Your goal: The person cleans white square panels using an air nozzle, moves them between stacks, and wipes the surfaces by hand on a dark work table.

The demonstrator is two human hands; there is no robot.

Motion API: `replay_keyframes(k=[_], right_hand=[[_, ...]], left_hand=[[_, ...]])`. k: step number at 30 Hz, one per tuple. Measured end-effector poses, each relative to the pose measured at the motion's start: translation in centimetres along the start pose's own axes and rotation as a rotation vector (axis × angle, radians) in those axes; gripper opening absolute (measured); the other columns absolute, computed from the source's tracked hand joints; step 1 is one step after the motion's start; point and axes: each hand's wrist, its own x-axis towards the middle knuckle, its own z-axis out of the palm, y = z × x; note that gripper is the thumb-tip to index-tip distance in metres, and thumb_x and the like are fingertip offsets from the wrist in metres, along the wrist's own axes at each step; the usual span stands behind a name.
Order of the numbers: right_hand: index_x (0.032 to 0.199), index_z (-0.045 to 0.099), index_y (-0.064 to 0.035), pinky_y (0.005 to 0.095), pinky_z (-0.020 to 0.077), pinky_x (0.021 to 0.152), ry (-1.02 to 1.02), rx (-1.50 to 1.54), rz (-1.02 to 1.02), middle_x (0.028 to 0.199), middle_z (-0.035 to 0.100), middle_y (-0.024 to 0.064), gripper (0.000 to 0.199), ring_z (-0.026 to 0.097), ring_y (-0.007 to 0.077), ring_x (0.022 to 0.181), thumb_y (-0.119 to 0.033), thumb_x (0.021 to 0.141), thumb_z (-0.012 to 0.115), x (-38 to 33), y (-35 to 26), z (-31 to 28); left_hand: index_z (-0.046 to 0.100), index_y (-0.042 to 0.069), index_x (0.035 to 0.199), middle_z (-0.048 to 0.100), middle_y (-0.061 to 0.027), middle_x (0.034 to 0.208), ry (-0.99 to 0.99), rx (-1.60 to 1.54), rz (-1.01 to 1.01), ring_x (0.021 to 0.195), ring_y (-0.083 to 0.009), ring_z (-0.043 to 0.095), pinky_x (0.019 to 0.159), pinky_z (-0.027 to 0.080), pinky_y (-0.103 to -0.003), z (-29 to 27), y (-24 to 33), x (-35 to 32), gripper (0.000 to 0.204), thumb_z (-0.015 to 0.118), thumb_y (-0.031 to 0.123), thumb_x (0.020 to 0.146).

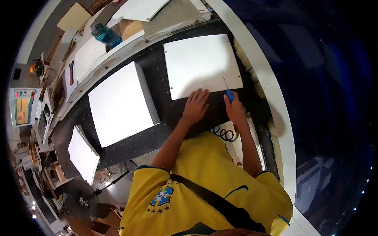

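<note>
A white rectangular panel (197,59) with small dark holes near its corners lies flat on the black work surface in front of me. My left hand (195,107) rests with its fingers stretched out on the panel's near edge, holding nothing. My right hand (235,110) is closed around the blue handle of a screwdriver (230,95). Its thin metal shaft points away from me over the panel's near right part. Whether the tip touches the panel I cannot tell.
Stacked white panels (120,104) lie to the left, and smaller white panels (83,155) overhang the table's left edge. Behind are a blue bottle (106,35) and more boards. A coiled black cable (224,133) hangs by my waist. A monitor (24,107) and a fan (80,200) stand left.
</note>
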Motion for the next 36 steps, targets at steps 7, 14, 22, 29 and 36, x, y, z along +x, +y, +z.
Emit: replay_keyframes(k=[7, 14, 22, 29, 36], right_hand=[[0.123, 0.066, -0.0040, 0.0370, 0.0547, 0.072, -0.153, 0.468, 0.213, 0.087, 0.070, 0.0068, 0.040, 0.068, 0.0172, 0.075, -0.042, 0.109, 0.061, -6.4, 8.4, -3.8], [0.112, 0.070, -0.0022, 0.0318, 0.0541, 0.073, -0.542, -0.037, 0.461, 0.084, 0.071, 0.0057, 0.039, 0.065, 0.0127, 0.077, -0.040, 0.105, 0.070, -9.4, 7.0, -6.3], [0.107, 0.066, -0.0021, 0.0367, 0.0539, 0.085, 0.040, 0.682, 0.083, 0.090, 0.070, 0.0072, 0.033, 0.067, 0.0169, 0.088, -0.035, 0.109, 0.064, -6.1, 9.7, -5.3], [0.115, 0.066, -0.0032, 0.0374, 0.0545, 0.096, 0.395, 0.582, 0.026, 0.111, 0.074, 0.0126, 0.028, 0.071, 0.0218, 0.104, -0.030, 0.108, 0.066, -3.5, 9.6, -1.3], [0.133, 0.055, -0.0010, 0.0533, 0.0402, 0.112, 0.822, -0.048, -0.622, 0.146, 0.051, 0.0246, 0.042, 0.052, 0.0387, 0.132, -0.007, 0.095, 0.071, -9.0, 6.4, -1.0]], left_hand=[[0.032, 0.006, 0.165, 0.027, -0.0363, 0.166, 0.241, 0.167, -0.695, 0.159, -0.0481, 0.021, 0.127, 0.014, -0.065, -2.2, -7.8, 0.8, 0.104, 0.073, 0.066, 0.090], [0.041, 0.016, 0.164, 0.036, -0.0272, 0.166, 0.334, 0.251, -0.478, 0.158, -0.0423, 0.027, 0.128, 0.017, -0.060, -1.3, -11.1, 1.1, 0.065, 0.055, 0.046, 0.108], [0.052, 0.018, 0.156, 0.049, -0.0176, 0.160, 0.413, 0.312, -0.469, 0.151, -0.0381, 0.040, 0.125, 0.026, -0.056, -0.8, -14.3, 3.2, 0.049, 0.048, 0.038, 0.111], [0.053, 0.016, 0.154, 0.053, -0.0183, 0.156, 0.446, 0.348, -0.313, 0.147, -0.0381, 0.045, 0.121, 0.033, -0.055, 2.2, -19.4, 1.9, 0.047, 0.052, 0.031, 0.110], [0.050, 0.003, 0.151, 0.057, -0.0134, 0.152, 0.381, 0.437, -0.625, 0.141, -0.0365, 0.050, 0.114, 0.041, -0.054, -0.5, -16.1, 5.8, 0.050, 0.053, 0.027, 0.108]])
